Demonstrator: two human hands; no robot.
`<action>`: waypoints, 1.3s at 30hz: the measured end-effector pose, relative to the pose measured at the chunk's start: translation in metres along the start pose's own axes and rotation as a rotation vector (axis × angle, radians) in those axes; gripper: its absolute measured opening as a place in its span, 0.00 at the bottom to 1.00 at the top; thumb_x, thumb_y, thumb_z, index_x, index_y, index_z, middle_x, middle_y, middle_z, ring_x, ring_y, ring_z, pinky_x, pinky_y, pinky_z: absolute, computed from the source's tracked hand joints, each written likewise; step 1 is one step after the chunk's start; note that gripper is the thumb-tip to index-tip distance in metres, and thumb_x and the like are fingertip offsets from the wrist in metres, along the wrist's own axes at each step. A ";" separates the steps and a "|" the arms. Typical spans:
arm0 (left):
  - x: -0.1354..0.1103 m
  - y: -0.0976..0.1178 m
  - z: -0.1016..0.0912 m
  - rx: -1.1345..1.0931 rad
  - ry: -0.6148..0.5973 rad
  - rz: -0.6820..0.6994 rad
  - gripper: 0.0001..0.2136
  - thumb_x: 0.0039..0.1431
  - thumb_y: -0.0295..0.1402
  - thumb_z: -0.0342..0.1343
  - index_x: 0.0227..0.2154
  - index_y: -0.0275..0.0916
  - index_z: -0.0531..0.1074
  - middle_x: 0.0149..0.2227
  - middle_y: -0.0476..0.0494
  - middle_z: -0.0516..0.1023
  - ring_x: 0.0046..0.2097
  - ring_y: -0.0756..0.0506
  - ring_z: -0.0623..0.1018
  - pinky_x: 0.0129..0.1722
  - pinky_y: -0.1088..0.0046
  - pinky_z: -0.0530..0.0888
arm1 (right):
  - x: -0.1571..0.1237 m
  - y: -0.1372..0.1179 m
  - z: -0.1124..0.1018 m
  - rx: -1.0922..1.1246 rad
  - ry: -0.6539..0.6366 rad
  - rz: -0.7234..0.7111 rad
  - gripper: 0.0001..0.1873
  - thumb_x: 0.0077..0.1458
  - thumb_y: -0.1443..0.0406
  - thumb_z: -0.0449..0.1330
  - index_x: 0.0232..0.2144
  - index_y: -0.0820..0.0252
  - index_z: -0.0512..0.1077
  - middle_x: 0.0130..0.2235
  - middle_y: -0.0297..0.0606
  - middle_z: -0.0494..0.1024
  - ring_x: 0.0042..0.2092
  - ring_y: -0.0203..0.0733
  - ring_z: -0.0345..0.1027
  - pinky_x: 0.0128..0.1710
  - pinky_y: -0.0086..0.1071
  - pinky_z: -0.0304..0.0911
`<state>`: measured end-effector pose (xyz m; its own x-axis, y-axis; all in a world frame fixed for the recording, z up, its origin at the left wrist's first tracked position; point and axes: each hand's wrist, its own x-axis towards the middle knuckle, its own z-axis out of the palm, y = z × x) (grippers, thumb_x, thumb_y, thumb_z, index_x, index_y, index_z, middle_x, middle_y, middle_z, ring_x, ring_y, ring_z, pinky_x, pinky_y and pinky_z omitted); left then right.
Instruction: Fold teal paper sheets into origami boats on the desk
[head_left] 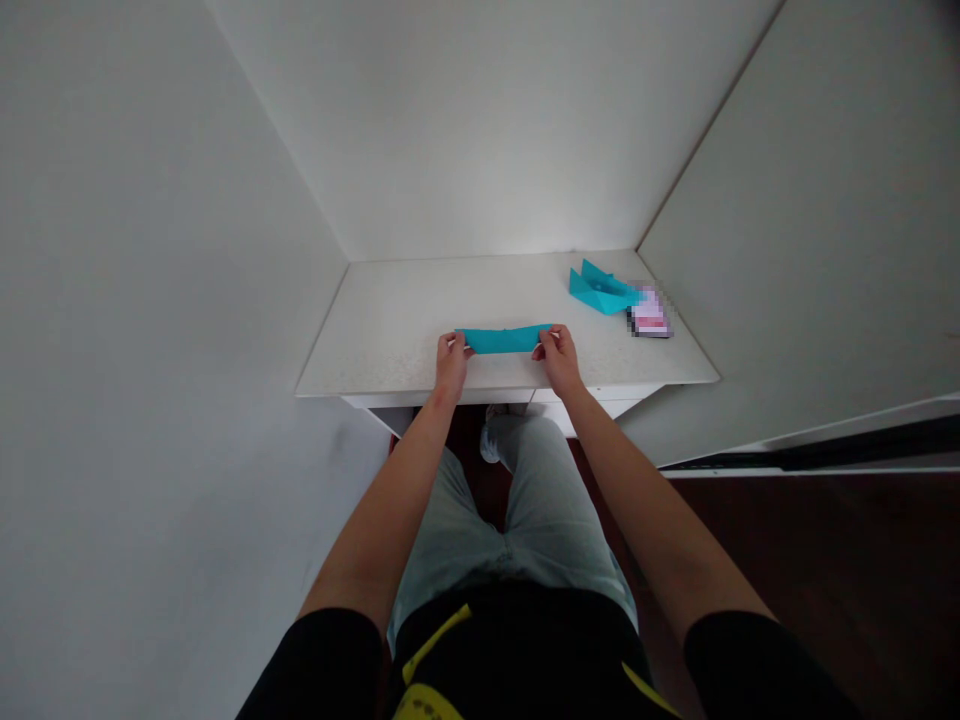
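the left hand [451, 366] and right hand [559, 360] pinch opposite ends of the blue paper [502, 341] near the front of the table [390, 310], probably to hold it straight; a paper boat [601, 298] sits back right, seemingly out of the way.

I saw the paper strip [502, 342] between left fingers [453, 343] and right fingers [548, 343], over the desk's [397, 310] near half; at far right lay a paper boat [600, 295], a flat item [651, 318] beside its right end.
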<state>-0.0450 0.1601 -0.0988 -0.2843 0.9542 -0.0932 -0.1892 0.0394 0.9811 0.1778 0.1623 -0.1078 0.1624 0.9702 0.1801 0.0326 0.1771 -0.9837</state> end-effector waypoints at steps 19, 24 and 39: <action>-0.012 0.005 -0.005 0.248 0.026 0.138 0.30 0.58 0.35 0.70 0.62 0.39 0.69 0.49 0.38 0.79 0.48 0.42 0.81 0.51 0.63 0.79 | -0.008 -0.001 -0.001 -0.057 -0.161 0.000 0.46 0.52 0.46 0.71 0.66 0.52 0.57 0.29 0.25 0.74 0.29 0.42 0.69 0.30 0.35 0.63; -0.046 0.009 -0.011 0.718 0.085 0.497 0.20 0.67 0.34 0.59 0.61 0.40 0.74 0.68 0.28 0.67 0.72 0.30 0.65 0.73 0.47 0.60 | -0.009 0.001 0.001 -0.278 -0.189 -0.070 0.39 0.56 0.50 0.66 0.66 0.54 0.62 0.27 0.24 0.67 0.29 0.42 0.66 0.31 0.35 0.61; -0.068 -0.009 -0.011 1.175 -0.520 0.697 0.33 0.68 0.48 0.61 0.69 0.34 0.70 0.78 0.25 0.57 0.80 0.27 0.53 0.78 0.44 0.51 | -0.038 -0.013 0.020 -0.837 -0.327 -0.497 0.26 0.76 0.56 0.47 0.70 0.52 0.68 0.72 0.48 0.69 0.74 0.57 0.59 0.73 0.57 0.51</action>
<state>-0.0347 0.0919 -0.1028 0.4177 0.8678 0.2690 0.7742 -0.4949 0.3946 0.1519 0.1258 -0.1016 -0.3303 0.8384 0.4335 0.7206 0.5206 -0.4579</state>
